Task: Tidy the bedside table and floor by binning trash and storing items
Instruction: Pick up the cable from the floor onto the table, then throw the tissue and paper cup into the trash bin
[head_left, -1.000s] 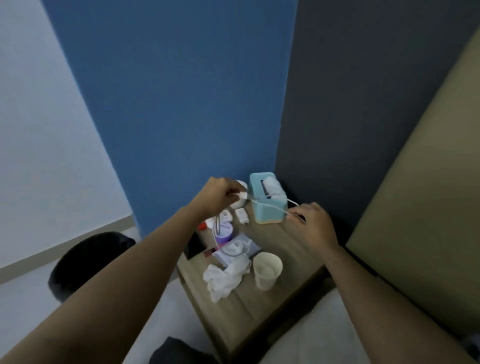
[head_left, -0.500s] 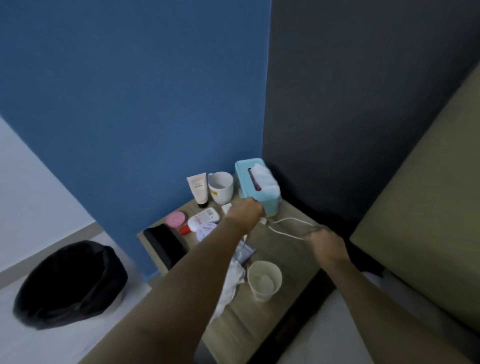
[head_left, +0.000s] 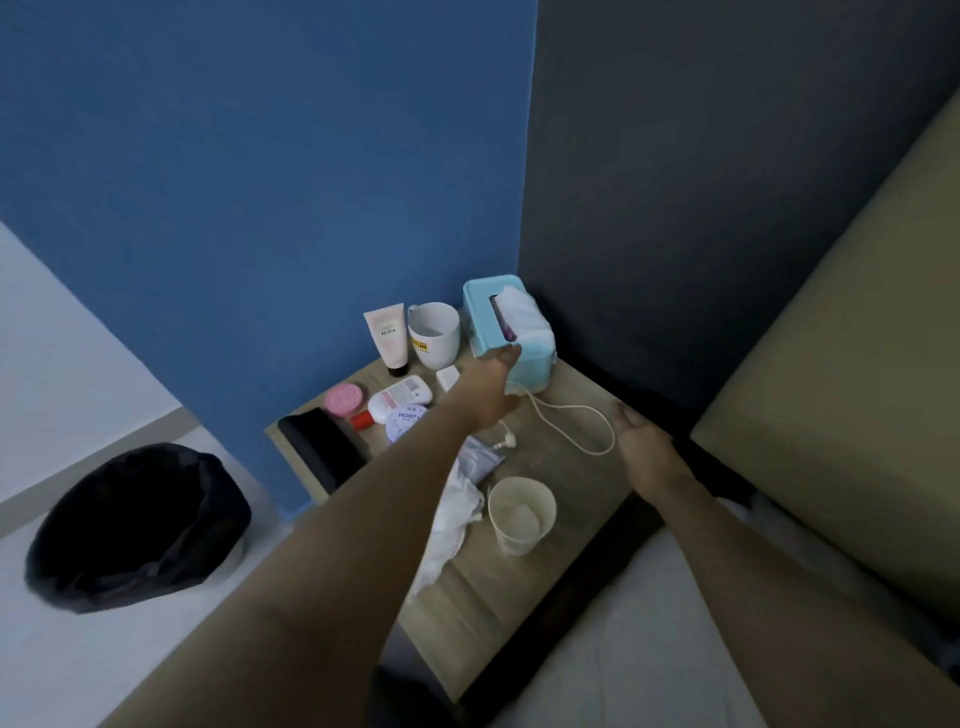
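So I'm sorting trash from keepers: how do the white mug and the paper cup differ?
The white mug stands at the back by the blue wall and has a handle and a yellow label; the paper cup stands near the table's front, plain, without a handle. The mug looks glossy, the cup matte cream. Both stand upright, open at the top.

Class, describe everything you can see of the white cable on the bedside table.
The white cable is thin and looks like flexible plastic. It lies slack on the wooden tabletop, curving in a loop from the left hand beside the tissue box to the right hand. A small white plug end rests near the paper cup.
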